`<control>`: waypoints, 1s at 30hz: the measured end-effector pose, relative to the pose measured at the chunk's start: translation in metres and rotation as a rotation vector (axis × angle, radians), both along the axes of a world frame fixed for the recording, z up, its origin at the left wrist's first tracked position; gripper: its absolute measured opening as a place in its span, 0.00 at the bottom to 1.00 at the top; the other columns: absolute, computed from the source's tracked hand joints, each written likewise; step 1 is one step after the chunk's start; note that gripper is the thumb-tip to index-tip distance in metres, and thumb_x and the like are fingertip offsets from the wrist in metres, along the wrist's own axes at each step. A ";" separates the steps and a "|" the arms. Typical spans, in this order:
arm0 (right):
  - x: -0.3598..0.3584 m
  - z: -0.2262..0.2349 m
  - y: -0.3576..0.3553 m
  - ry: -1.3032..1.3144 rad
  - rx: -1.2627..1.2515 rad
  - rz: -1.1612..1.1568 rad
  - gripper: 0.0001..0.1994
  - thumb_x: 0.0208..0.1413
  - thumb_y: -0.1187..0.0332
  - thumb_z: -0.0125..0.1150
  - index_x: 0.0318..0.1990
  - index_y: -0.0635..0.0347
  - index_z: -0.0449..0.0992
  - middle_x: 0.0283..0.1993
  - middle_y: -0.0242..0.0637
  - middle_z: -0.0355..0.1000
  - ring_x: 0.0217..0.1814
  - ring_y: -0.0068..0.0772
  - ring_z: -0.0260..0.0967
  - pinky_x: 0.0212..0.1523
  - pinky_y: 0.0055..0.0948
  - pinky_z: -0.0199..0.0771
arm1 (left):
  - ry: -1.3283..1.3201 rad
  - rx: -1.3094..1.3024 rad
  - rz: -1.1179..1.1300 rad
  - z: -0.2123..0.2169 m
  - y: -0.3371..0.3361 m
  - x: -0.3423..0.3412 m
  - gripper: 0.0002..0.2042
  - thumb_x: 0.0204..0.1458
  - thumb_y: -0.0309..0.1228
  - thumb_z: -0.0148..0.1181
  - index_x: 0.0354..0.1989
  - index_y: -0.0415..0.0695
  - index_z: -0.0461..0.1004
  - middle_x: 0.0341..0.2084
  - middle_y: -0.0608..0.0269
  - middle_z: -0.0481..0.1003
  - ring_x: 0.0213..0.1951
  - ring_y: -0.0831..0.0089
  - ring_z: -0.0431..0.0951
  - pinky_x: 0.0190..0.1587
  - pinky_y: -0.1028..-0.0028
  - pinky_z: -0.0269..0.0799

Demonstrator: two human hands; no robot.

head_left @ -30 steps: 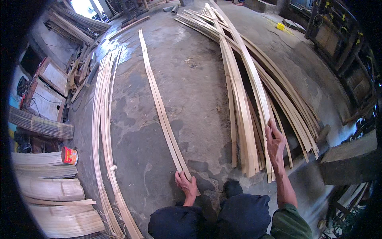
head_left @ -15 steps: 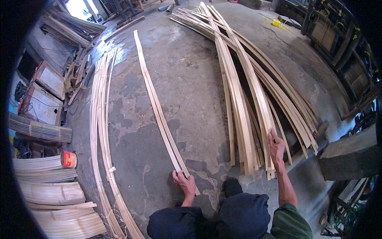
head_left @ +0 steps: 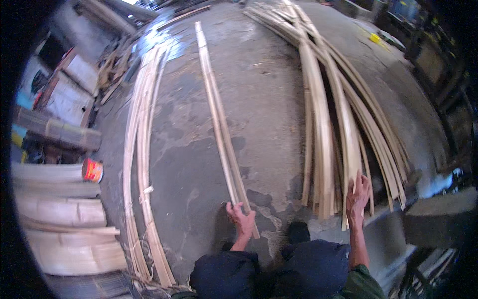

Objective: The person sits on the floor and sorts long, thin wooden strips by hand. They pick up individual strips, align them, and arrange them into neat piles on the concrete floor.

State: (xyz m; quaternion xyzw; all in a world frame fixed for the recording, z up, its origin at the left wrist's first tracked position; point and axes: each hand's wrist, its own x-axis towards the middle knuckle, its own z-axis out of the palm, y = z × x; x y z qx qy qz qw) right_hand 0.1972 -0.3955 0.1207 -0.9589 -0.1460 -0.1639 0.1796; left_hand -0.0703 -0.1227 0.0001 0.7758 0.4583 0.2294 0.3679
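The left hand [head_left: 242, 218] is closed on the near end of a pair of long pale split-bamboo strips [head_left: 219, 114] lying on the grey concrete floor [head_left: 269, 99]. The right hand [head_left: 358, 198] rests flat, fingers extended, on the near ends of a fanned pile of pale bamboo slats [head_left: 328, 124]. Bare floor lies open between the two. A third bundle of thin curved strips [head_left: 139, 149] runs along the left. A red tin can [head_left: 92, 170] and stacked bamboo sections [head_left: 55, 209] crowd the left edge.
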 end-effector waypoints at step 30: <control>0.088 0.058 -0.006 0.271 0.577 0.135 0.23 0.62 0.67 0.59 0.62 0.64 0.67 0.57 0.47 0.73 0.57 0.25 0.69 0.56 0.24 0.67 | 0.329 0.174 -0.217 0.012 0.018 -0.002 0.36 0.48 0.35 0.60 0.63 0.26 0.56 0.64 0.38 0.52 0.66 0.42 0.52 0.66 0.51 0.47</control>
